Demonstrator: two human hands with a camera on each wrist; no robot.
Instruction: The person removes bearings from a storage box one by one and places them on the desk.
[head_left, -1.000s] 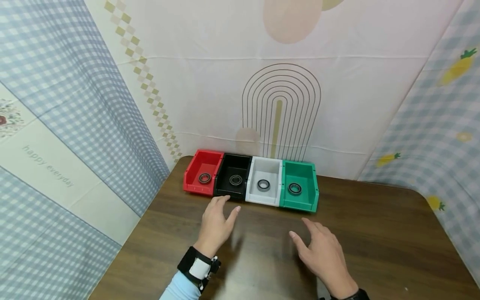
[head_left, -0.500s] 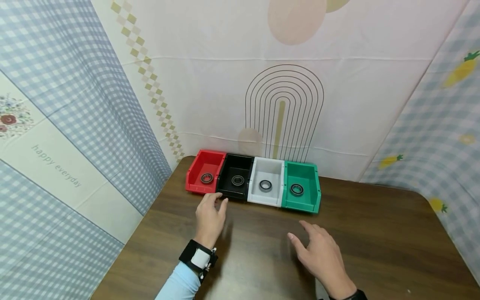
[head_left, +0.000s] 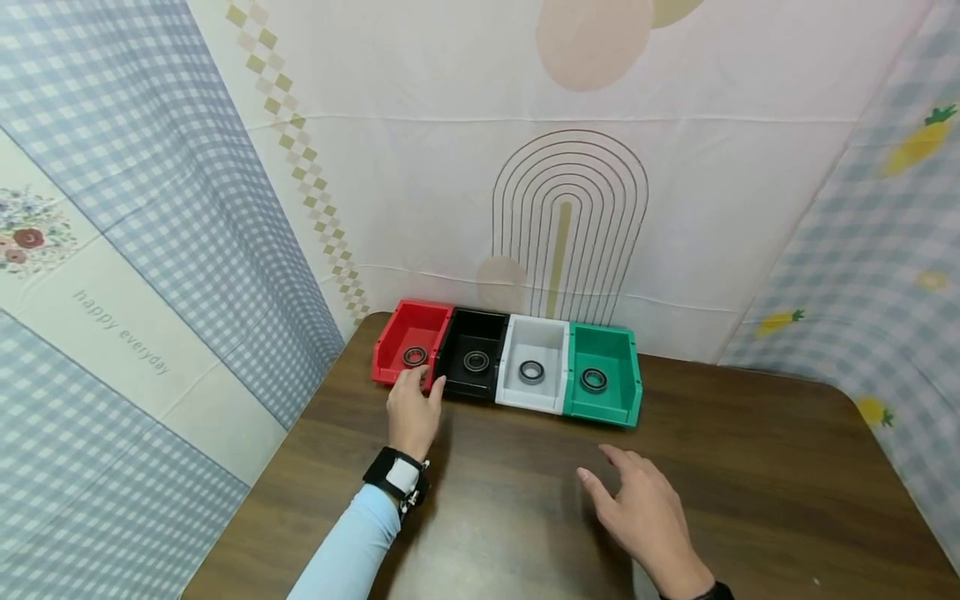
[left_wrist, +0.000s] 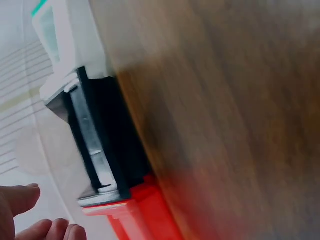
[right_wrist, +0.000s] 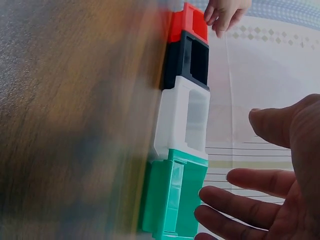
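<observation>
My left hand (head_left: 412, 412) hovers at the front edge of the red bin (head_left: 422, 321), fingers reaching over its lip close to a ring-shaped bearing (head_left: 405, 357). Thumb and fingers are apart, holding nothing; in the left wrist view the fingertips (left_wrist: 59, 226) hang above the bins. Beside the red bin stand a black bin (head_left: 482, 327), a white bin (head_left: 536, 335) and a green bin (head_left: 603, 346), each with a bearing lying inside. My right hand (head_left: 641, 517), relaxed with spread fingers and holding nothing, is over the table in front of the green bin.
The bins touch side by side in one row at the back of the brown wooden table (head_left: 750, 467). Right behind them hangs a pale patterned cloth (head_left: 420, 192). Checked blue cloth (head_left: 150, 208) flanks the table on the left and also on the right.
My left hand has moved left and forward, from in front of the black bin to the red bin's front lip. The right hand has stayed nearly still. The view has shifted slightly.
</observation>
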